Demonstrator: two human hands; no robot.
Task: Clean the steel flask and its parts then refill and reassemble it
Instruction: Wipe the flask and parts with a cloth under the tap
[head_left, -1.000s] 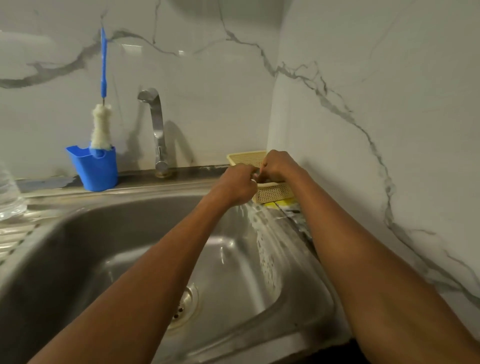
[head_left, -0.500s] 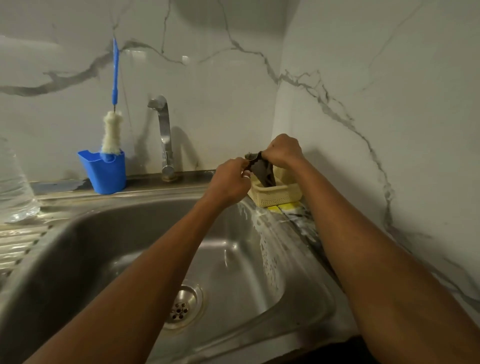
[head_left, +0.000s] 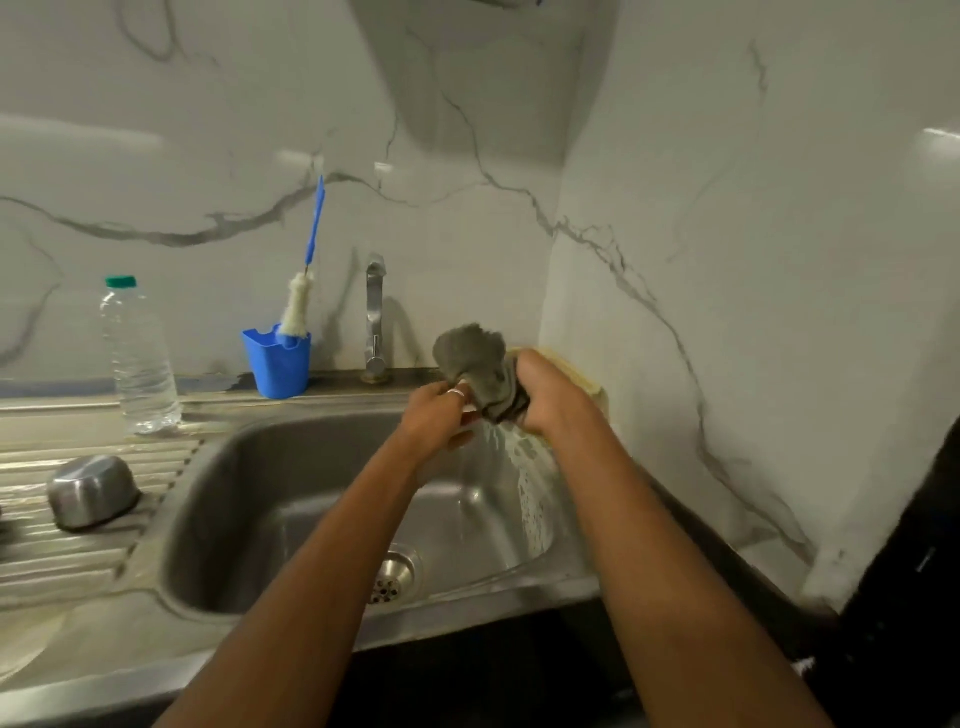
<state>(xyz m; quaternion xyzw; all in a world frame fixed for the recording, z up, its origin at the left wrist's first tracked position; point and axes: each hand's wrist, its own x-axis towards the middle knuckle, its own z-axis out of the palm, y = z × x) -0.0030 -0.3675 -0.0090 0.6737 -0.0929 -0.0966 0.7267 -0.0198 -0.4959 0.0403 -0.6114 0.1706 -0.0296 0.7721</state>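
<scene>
Both hands meet just right of the frame's centre, above the far right corner of the stainless steel sink (head_left: 218, 519). The left hand (head_left: 441, 410) and the right hand (head_left: 545, 389) each have a curled grip round a grey crumpled cloth (head_left: 475, 358); its loose end sticks up above the knuckles, toward the wall. The cloth looks soft and limp, probably wet, so it should bunch and wring easily and can be taken anywhere along its folds.

The only flask part in view is a rounded steel cup-shaped cap (head_left: 92, 491), at the left edge on the ribbed draining counter (head_left: 62, 566), well apart from the hands. It lies mouth down, dome up and tipped slightly toward the upper right, so its short axis runs nearly upright. It is likely light, rigid and slick when wet; pinching across the rim or cupping the dome would hold it best. The flask body is not in view.

A clear plastic bottle with a green top (head_left: 137, 358) and a blue plastic cup holding a bottle brush (head_left: 278, 366) stand at the back.
</scene>
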